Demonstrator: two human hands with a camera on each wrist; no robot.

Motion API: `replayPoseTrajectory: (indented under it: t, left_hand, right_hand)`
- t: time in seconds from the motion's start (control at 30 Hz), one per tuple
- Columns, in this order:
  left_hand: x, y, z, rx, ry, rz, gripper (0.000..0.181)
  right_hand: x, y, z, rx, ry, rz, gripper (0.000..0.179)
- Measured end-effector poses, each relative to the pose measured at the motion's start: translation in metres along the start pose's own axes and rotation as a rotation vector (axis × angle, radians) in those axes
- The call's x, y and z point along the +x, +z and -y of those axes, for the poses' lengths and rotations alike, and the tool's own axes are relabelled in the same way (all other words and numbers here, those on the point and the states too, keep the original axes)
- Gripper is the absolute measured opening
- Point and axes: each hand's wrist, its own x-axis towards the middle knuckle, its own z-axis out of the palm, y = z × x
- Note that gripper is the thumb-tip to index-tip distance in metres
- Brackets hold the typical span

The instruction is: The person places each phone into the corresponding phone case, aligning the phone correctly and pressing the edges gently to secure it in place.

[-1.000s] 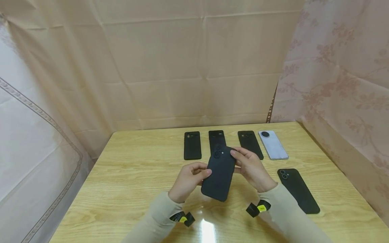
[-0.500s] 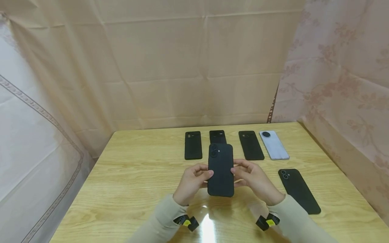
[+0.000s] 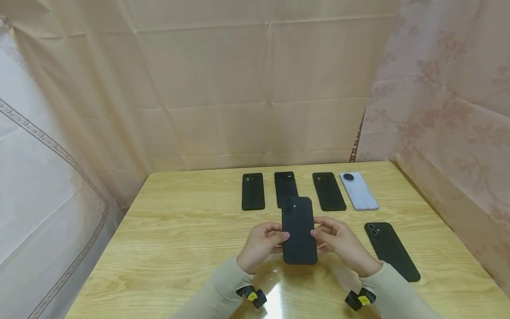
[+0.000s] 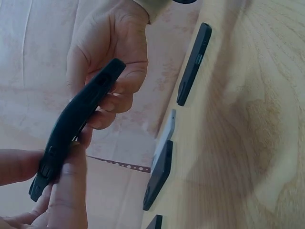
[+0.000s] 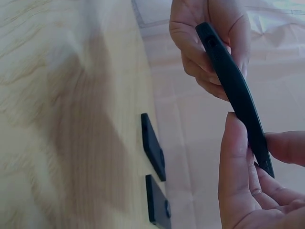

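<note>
A black phone case [image 3: 299, 230] is held up above the table in the head view, its back with the camera cutouts facing me. My left hand [image 3: 260, 243] pinches its left edge, thumb on the back. On the opposite edge, my right hand [image 3: 344, 246] pinches it the same way. Seen edge-on in the left wrist view, the case [image 4: 71, 124] looks bowed and shows side openings. The right wrist view also has the case [image 5: 238, 90] on edge between both hands. Its inner side is hidden in the head view.
On the wooden table [image 3: 159, 239], a black phone [image 3: 392, 252] lies beside my right forearm. Along the back are a white phone [image 3: 359, 191] and flat black phone-shaped pieces [image 3: 253, 191], the middle one [image 3: 285, 188] partly covered by the held case. Curtains [image 3: 247, 88] stand behind.
The case has turned from tilted to nearly upright, then shifted slightly right and down. My right hand has slid from its upper corner to the middle of its right edge.
</note>
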Motion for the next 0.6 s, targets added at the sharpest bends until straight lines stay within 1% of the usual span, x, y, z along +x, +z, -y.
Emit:
replayPoseTrajectory:
  t: [0.23, 0.33, 0.53, 0.6]
  left_hand:
    - [0.006, 0.007, 0.005, 0.05, -0.04, 0.006, 0.022]
    - [0.009, 0.011, 0.007, 0.058, -0.06, 0.007, 0.022]
    - [0.015, 0.023, 0.01, 0.01, -0.087, 0.024, 0.02]
    - [0.018, 0.028, 0.011, -0.011, -0.095, 0.024, 0.019]
  right_hand:
    - [-0.004, -0.008, -0.007, -0.022, 0.04, -0.039, 0.061]
    - [-0.005, -0.012, -0.009, -0.03, 0.054, -0.053, 0.06]
    - [-0.009, -0.022, -0.01, -0.075, 0.099, -0.097, 0.06]
    - [-0.01, -0.027, -0.01, -0.086, 0.098, -0.104, 0.06]
